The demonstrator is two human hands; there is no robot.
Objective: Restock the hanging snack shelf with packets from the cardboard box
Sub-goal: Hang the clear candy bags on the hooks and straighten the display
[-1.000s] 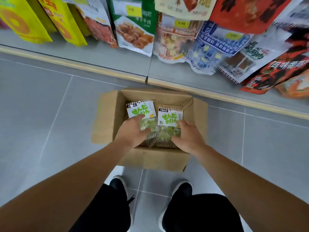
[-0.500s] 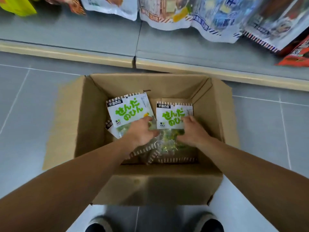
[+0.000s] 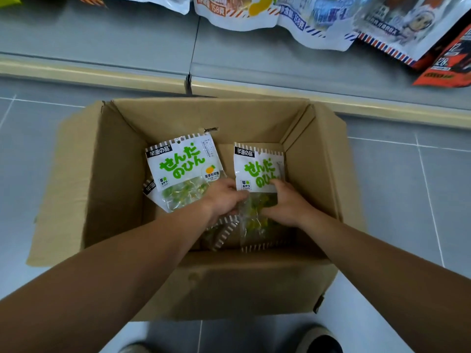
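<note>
Packets of green-lettered sweets lie inside the open cardboard box (image 3: pixel 122 174), which sits on the grey tiled floor (image 3: pixel 407 200) just in front of the shelf base (image 3: pixel 102 42). In the head view, the left packet (image 3: pixel 178 171) leans toward the box's left wall with its white header up, and the left hand (image 3: pixel 224 200) has its fingers curled over that packet's lower right edge, grasping it. The right packet (image 3: pixel 257 169) stands beside it near the right inner wall, and the right hand (image 3: pixel 285 202) clasps its clear lower half, thumb laid against the printed header. More packets (image 3: pixel 224 233) lie beneath both hands, their striped edges showing. Hanging snack bags (image 3: pixel 305 19) cross the top of the view above the shelf base. Two shoe tips (image 3: pixel 318 340) show at the bottom edge.
</note>
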